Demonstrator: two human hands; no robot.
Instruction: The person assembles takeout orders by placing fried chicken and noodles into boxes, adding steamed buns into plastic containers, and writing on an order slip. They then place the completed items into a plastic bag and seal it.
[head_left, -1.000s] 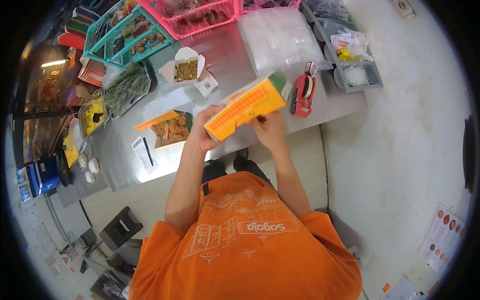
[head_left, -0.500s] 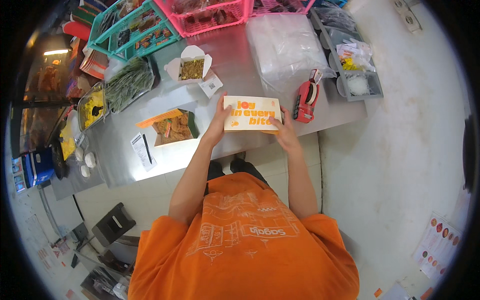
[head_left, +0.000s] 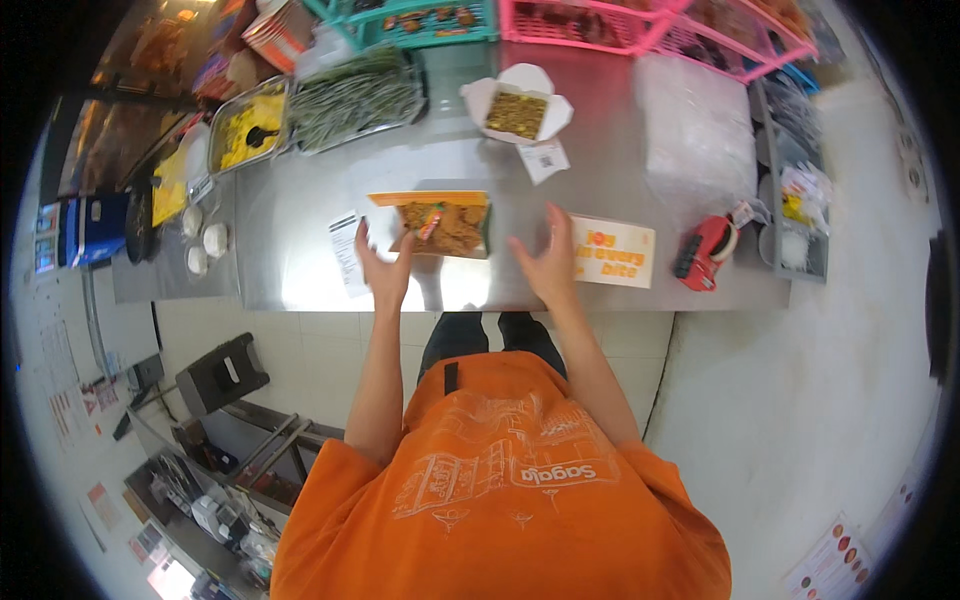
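An open cardboard takeaway box (head_left: 477, 247) with its orange flap raised on the left lies on the steel table, holding fried food (head_left: 455, 225) and a small sachet. My left hand (head_left: 384, 272) is at its left front corner, fingers apart, between it and a printed slip (head_left: 346, 258). On the right of the box my right hand (head_left: 549, 266) is held with thumb and fingers spread and nothing in them. A closed white box with orange lettering (head_left: 630, 268) lies just right of that hand. An open white food carton (head_left: 549, 117) stands farther back.
A red tape dispenser (head_left: 700, 258) and a stack of clear plastic bags (head_left: 695, 130) are on the right, beside a grey divided tray (head_left: 815, 262). Pink (head_left: 580, 38) and teal (head_left: 415, 32) baskets line the back. Trays of green stalks (head_left: 350, 95) and yellow food (head_left: 250, 130) stand left.
The closed white box has left my hands and now lies on the table at the right. Both hands have moved left toward the open food box. The view has swung left.
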